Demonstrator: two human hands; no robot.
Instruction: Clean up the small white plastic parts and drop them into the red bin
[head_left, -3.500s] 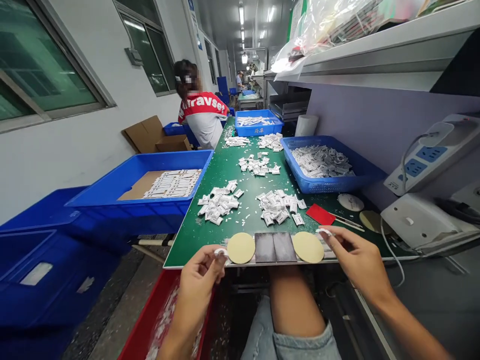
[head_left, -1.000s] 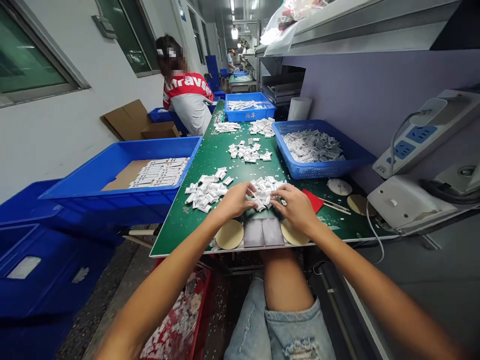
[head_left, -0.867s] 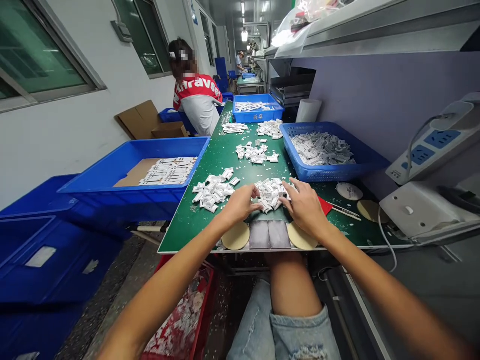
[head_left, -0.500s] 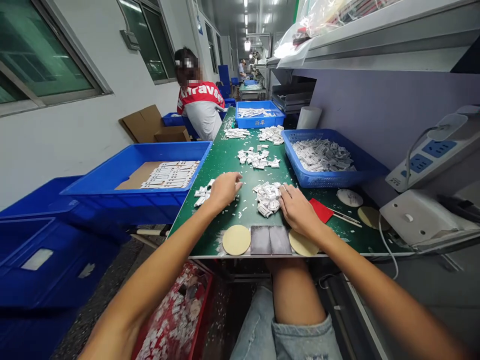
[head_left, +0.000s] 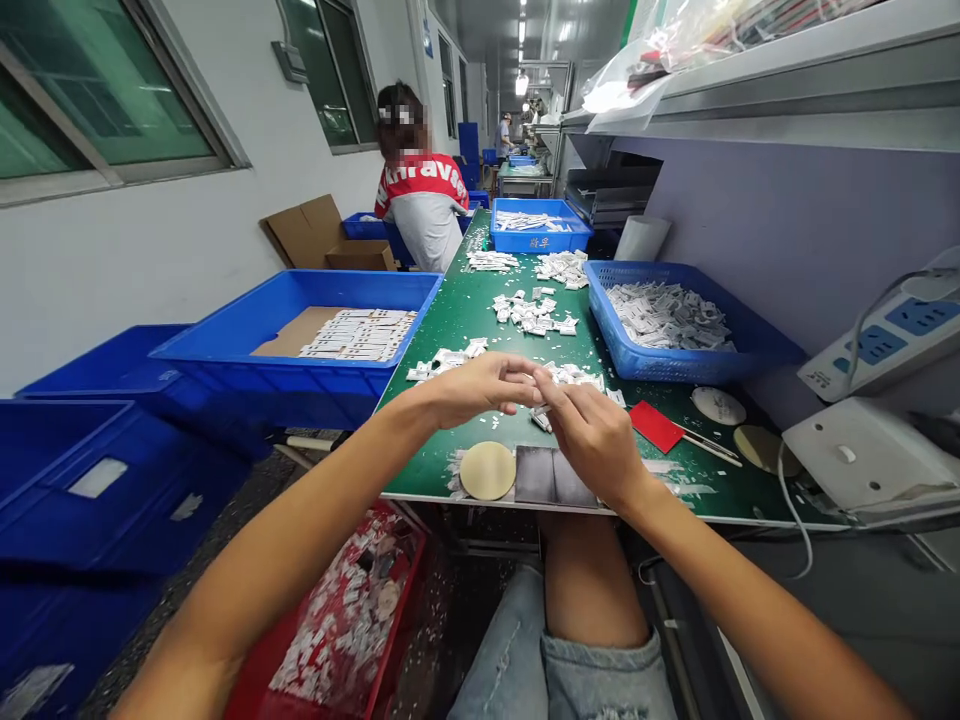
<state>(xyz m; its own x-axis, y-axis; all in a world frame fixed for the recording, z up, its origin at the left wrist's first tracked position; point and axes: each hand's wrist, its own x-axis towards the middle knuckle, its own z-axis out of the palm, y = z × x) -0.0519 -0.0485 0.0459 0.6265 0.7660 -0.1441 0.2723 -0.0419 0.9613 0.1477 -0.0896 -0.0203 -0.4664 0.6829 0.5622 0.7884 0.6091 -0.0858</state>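
My left hand (head_left: 491, 388) and my right hand (head_left: 589, 430) meet over the near middle of the green table, fingertips together. The left fingers are bent toward the right hand, thumb below. The right fingers are pinched, back of the hand upward. Whatever lies between the fingertips is too small and covered to name. Just behind the hands, a pile of small white pieces (head_left: 574, 374) is partly hidden. More white pieces (head_left: 448, 360) lie beyond my left wrist. A round yellow disc (head_left: 487, 471) and dark grey plates (head_left: 538, 474) lie at the front edge.
A blue basket of white parts (head_left: 667, 315) stands right; a red piece with thin sticks (head_left: 656, 427) lies before it. A power strip (head_left: 881, 345) is on the right. Blue bins (head_left: 300, 375) flank the left side. A person (head_left: 424, 200) sits beyond.
My hands have come together from apart, the left moving right from the left-hand pieces, the right leaving the pile's edge. The right yellow disc is out of sight. The view has shifted slightly.
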